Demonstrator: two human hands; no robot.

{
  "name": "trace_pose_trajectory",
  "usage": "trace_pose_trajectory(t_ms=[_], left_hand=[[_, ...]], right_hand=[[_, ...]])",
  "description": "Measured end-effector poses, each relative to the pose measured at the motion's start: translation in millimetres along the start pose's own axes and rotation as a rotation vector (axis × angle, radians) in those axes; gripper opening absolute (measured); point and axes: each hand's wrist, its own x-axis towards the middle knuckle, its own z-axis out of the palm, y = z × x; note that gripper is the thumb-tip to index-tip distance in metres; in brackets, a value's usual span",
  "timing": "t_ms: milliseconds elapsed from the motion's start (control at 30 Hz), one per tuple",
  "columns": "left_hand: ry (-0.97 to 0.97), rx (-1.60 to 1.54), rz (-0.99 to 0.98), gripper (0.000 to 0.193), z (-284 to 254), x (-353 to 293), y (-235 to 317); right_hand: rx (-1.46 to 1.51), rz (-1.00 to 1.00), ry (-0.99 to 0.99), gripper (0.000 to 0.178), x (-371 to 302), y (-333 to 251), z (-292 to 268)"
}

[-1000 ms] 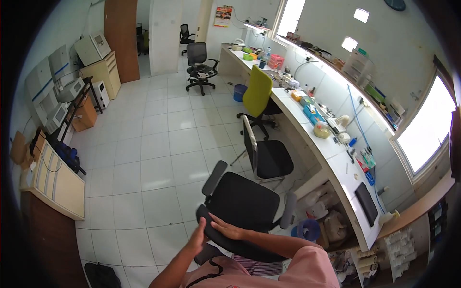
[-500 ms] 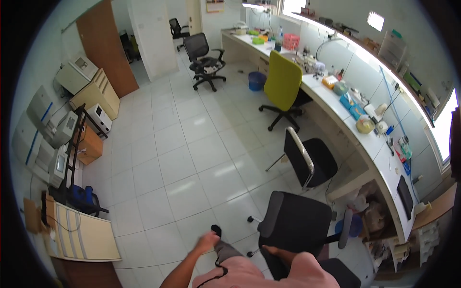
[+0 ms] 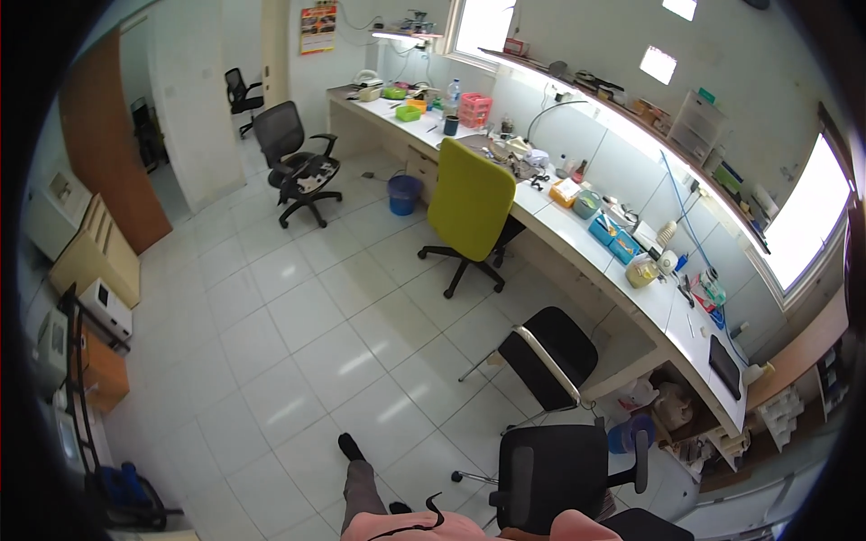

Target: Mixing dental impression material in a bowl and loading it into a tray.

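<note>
My left hand is out of the picture. A sliver of skin of my right arm or hand shows at the lower edge, beside the black office chair; its fingers are hidden. That chair stands close in front of me on the right, its back and an armrest in sight. My pink top fills the bottom middle, with a black cord looped over it. One leg in grey trousers reaches forward, ending in a black sock on the tiles.
A long white workbench with tools and small tubs runs along the right wall. Before it stand a black metal-framed chair and a green office chair. Farther off are a blue bin and a mesh chair. Cabinets line the left.
The view has swung to the right and up, so the room's things sit farther left. My left hand has left the picture, and my right has mostly dropped out. A foot has come forward.
</note>
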Motion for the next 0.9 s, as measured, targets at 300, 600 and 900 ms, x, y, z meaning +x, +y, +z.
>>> trace_pose_trajectory(t_ms=[300, 600, 900], left_hand=[[0.004, -0.058, 0.161, 0.021, 8.3, 239.0, -13.2], [0.038, -1.013, -0.418, 0.028, -270.7, 647.2, -12.6], [-0.157, -0.907, -0.218, 0.036, -308.3, 788.5, 32.6]], right_hand=[[0.265, -0.045, 0.020, 0.038, 37.9, -160.5, -11.7], [0.434, -0.172, -0.046, 0.033, 129.7, -342.3, -43.4], [0.324, -0.519, 0.024, 0.030, 326.2, -443.1, -43.4]])
